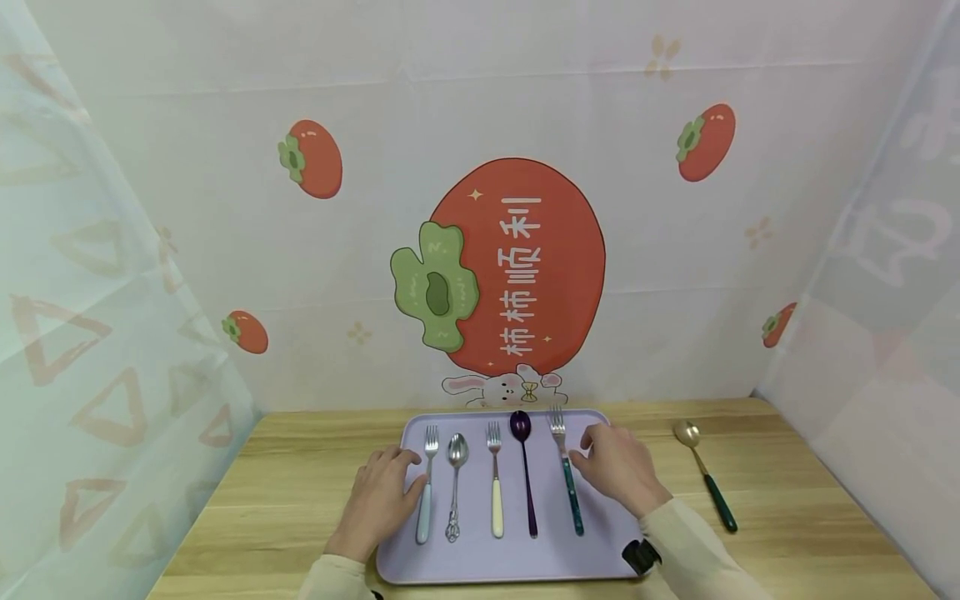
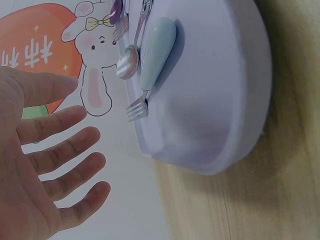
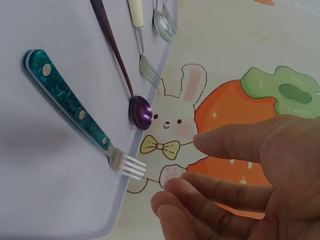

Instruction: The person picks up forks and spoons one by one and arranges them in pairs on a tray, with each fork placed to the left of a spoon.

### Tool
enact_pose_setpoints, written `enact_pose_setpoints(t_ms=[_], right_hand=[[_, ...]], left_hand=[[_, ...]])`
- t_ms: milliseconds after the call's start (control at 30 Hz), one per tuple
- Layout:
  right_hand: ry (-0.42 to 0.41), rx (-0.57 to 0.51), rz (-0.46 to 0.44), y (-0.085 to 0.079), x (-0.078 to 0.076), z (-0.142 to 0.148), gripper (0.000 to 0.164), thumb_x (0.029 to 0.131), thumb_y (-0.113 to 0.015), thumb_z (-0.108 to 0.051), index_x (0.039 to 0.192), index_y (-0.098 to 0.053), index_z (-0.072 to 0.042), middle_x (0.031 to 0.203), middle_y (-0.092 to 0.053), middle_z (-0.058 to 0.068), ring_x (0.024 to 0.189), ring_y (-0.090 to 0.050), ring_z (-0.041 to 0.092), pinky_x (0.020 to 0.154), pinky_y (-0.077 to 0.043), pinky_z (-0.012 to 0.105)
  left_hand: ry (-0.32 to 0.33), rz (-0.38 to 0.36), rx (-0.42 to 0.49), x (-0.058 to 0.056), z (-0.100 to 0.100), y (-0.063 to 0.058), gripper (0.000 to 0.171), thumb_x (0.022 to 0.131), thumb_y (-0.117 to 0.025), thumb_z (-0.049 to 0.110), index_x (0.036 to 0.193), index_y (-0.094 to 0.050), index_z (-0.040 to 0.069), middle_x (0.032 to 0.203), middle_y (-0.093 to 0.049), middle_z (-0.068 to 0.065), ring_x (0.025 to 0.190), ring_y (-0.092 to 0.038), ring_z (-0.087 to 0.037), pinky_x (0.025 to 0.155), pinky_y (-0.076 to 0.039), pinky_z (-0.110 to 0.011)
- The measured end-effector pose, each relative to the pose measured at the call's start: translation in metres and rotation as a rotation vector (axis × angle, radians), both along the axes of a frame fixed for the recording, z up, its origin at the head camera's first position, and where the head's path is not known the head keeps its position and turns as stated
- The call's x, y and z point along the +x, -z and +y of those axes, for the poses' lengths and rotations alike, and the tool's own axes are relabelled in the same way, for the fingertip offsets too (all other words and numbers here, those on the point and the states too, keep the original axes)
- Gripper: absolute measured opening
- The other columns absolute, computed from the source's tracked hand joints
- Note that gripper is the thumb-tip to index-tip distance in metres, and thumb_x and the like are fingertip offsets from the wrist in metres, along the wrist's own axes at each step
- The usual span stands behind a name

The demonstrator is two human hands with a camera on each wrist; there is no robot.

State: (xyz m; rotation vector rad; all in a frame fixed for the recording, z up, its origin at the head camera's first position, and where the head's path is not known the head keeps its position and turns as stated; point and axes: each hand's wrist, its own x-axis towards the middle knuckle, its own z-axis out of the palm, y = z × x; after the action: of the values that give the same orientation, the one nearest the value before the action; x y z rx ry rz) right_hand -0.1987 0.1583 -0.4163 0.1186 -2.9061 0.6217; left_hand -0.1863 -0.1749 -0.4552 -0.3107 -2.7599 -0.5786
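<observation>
A lilac tray [image 1: 600, 562] holds a row of forks and spoons lying side by side. My left hand [image 1: 378, 498] is over its left side, fingers spread, beside a fork with a pale blue handle [image 1: 424, 515]. Next to that lies a silver spoon [image 1: 457, 452] with an ornate handle end, then a cream-handled fork [image 1: 497, 507] and a dark purple spoon [image 1: 521, 427]. My right hand [image 1: 621, 468] hovers by the fork with a teal marbled handle [image 3: 70, 97]. Its fingers are loosely bent with nothing between them in the right wrist view.
Right of the tray, a gold spoon with a dark green handle [image 1: 718, 504] lies on the wooden table [image 1: 795, 483]. Behind the table hangs a white cloth [image 1: 360, 250] printed with persimmons and a rabbit; similar cloth flanks both sides.
</observation>
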Motion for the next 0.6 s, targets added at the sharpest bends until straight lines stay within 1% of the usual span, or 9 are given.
enact_pose_setpoints(t_ms=[133, 267, 433, 600], right_hand=[[-0.002, -0.004, 0.018, 0.001, 0.002, 0.007, 0.020, 0.083, -0.081, -0.020, 0.085, -0.073, -0.002, 0.066, -0.062, 0.002, 0.057, -0.055, 0.014, 0.049, -0.045, 0.031], [0.005, -0.009, 0.001, 0.001, 0.003, 0.015, 0.020, 0.084, -0.080, -0.020, 0.087, -0.073, -0.002, 0.065, -0.061, 0.001, 0.056, -0.055, 0.014, 0.049, -0.044, 0.032], [0.011, -0.004, 0.004, 0.000, 0.004, 0.026, 0.020, 0.085, -0.079, -0.021, 0.088, -0.071, -0.003, 0.066, -0.061, 0.001, 0.058, -0.055, 0.015, 0.049, -0.043, 0.034], [0.015, -0.004, -0.004, 0.000, 0.004, 0.037, 0.020, 0.085, -0.078, -0.021, 0.089, -0.071, -0.002, 0.066, -0.060, 0.001, 0.056, -0.053, 0.015, 0.048, -0.042, 0.032]], left_hand=[[0.001, 0.002, 0.001, 0.000, 0.000, 0.000, 0.020, 0.087, -0.078, 0.020, 0.103, -0.072, 0.008, 0.112, -0.067, -0.014, 0.105, -0.061, -0.036, 0.084, -0.050, -0.055], [0.001, 0.000, 0.005, -0.001, -0.001, 0.001, 0.020, 0.087, -0.078, 0.020, 0.103, -0.072, 0.008, 0.113, -0.067, -0.014, 0.106, -0.061, -0.036, 0.085, -0.050, -0.056], [0.001, -0.004, 0.004, 0.000, -0.001, 0.001, 0.021, 0.088, -0.078, 0.021, 0.103, -0.072, 0.008, 0.114, -0.067, -0.014, 0.107, -0.061, -0.036, 0.085, -0.050, -0.055], [0.004, -0.007, 0.001, 0.000, -0.002, 0.000, 0.021, 0.088, -0.078, 0.021, 0.103, -0.072, 0.008, 0.114, -0.067, -0.014, 0.107, -0.061, -0.036, 0.084, -0.050, -0.055]])
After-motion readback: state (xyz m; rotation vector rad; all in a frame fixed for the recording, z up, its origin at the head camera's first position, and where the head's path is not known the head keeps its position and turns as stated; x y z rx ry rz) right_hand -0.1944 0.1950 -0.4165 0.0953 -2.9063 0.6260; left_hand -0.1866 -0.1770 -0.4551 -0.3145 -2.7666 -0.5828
